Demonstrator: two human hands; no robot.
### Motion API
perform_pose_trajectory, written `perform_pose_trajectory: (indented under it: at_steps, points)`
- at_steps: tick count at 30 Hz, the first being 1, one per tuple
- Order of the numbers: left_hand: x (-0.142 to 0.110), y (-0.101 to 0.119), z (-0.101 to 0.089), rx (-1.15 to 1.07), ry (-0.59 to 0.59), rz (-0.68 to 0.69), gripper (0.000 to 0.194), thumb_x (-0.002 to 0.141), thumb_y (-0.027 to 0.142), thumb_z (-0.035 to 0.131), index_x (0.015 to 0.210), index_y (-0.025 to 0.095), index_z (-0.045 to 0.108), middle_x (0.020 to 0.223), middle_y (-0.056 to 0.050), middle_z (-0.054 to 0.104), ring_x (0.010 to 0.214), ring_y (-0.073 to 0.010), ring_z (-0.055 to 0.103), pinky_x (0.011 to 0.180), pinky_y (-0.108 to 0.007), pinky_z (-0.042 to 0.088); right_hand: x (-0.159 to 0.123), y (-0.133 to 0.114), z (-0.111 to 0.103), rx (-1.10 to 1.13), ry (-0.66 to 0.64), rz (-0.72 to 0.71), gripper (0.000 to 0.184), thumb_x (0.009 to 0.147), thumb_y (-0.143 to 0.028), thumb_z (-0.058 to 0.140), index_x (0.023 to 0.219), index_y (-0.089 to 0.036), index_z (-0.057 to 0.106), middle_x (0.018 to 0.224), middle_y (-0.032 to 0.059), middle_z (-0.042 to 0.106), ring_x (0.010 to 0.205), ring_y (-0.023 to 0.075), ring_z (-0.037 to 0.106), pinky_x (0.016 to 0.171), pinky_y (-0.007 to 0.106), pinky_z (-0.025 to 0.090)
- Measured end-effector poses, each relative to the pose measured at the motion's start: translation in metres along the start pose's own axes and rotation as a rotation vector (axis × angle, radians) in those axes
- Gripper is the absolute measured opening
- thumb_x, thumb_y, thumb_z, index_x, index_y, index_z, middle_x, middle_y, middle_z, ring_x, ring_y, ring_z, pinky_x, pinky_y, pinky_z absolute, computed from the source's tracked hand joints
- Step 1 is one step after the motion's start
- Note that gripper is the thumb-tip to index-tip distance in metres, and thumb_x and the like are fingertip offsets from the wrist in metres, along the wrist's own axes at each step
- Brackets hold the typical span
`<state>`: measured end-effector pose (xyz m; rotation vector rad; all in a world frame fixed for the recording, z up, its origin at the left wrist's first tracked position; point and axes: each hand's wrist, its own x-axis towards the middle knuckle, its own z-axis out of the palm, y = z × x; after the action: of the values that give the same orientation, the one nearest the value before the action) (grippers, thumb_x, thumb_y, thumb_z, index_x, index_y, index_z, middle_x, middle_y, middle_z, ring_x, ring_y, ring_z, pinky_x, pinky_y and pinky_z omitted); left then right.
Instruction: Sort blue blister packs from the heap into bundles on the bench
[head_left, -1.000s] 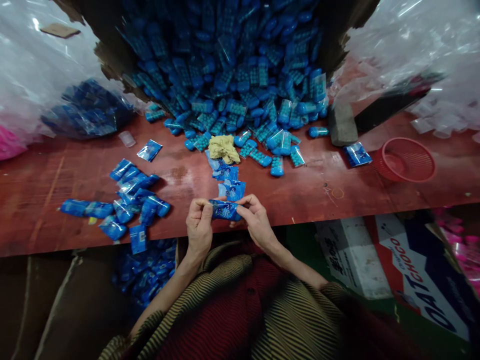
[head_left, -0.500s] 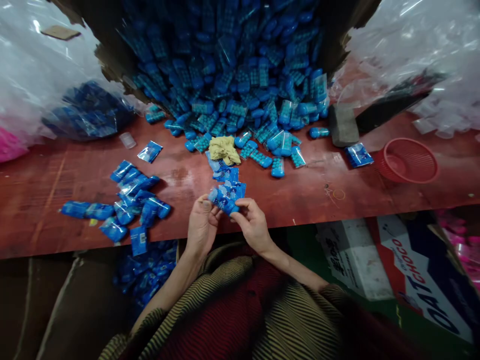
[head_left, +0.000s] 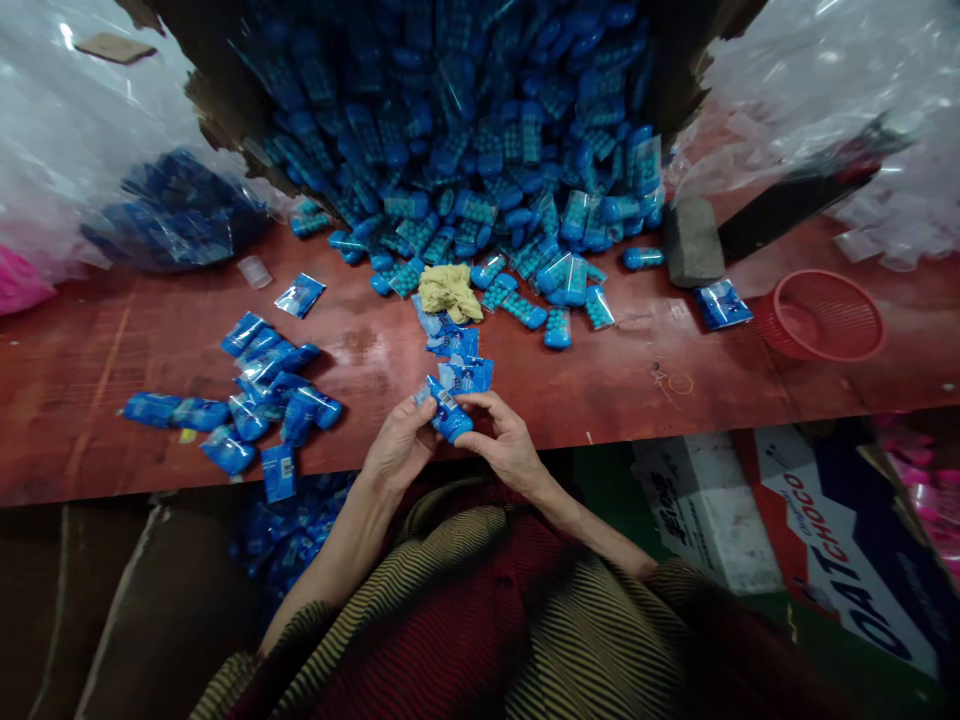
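Observation:
Between my two hands, just over the table's front edge, is a small blue bottle [head_left: 450, 413] with a printed wrapper around it, tilted. My left hand [head_left: 401, 440] grips its left side with thumb and fingers. At its lower right end, my right hand [head_left: 504, 440] pinches it between thumb and fingers. Flat blue printed wrappers [head_left: 466, 375] lie in a row just beyond my hands, with a crumpled yellow cloth [head_left: 448, 293] on the far end. To the left, several wrapped blue bottles [head_left: 270, 370] are heaped on the table.
A large pile of clear bottles with turquoise balls [head_left: 480, 210] spills from a torn cardboard box at the back. On the red table [head_left: 600, 390] stand a grey block [head_left: 691, 243] and a red basket [head_left: 825, 315]. A plastic bag of blue packets [head_left: 180, 215] sits back left. Cartons [head_left: 825, 530] lie below right.
The wrapped bottle has turned from level, label facing up, to a slant with its barcode side showing. Both hands have shifted their grip around it.

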<state>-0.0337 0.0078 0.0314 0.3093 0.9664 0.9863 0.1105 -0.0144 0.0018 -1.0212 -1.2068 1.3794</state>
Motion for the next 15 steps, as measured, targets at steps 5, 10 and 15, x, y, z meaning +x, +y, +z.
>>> perform_pose_trajectory:
  at_steps: [5, 10, 15]
  points:
    - [0.000, -0.003, -0.008, 0.019, -0.068, -0.021, 0.036, 0.063, 0.027, 0.078, 0.093, 0.012, 0.065, 0.085, -0.007, 0.070, 0.073, -0.0146, 0.065, 0.063, -0.022, 0.051, 0.003, -0.004, -0.005, 0.153, -0.061, 0.113, 0.051, 0.067, -0.024, 0.075, 0.114, -0.032, 0.058, 0.105, -0.0009, 0.059, 0.096, 0.0161, 0.055, 0.093, 0.036, 0.045]
    - [-0.001, -0.006, -0.005, 0.032, -0.096, 0.005, 0.038, 0.064, 0.027, 0.077, 0.097, 0.014, 0.065, 0.087, -0.006, 0.071, 0.076, -0.0148, 0.065, 0.068, -0.023, 0.051, 0.005, -0.003, -0.008, 0.216, -0.085, 0.105, 0.057, 0.067, -0.021, 0.075, 0.119, -0.033, 0.055, 0.092, -0.0023, 0.057, 0.098, 0.0163, 0.055, 0.094, 0.035, 0.044]
    - [-0.002, -0.005, 0.005, 0.066, -0.054, 0.079, 0.031, 0.061, 0.023, 0.079, 0.087, 0.013, 0.066, 0.080, -0.003, 0.071, 0.066, -0.0111, 0.063, 0.064, -0.020, 0.050, 0.003, -0.003, -0.009, -0.002, -0.059, 0.013, 0.055, 0.068, -0.022, 0.075, 0.119, -0.033, 0.056, 0.096, -0.0019, 0.058, 0.095, 0.0158, 0.055, 0.096, 0.035, 0.041]
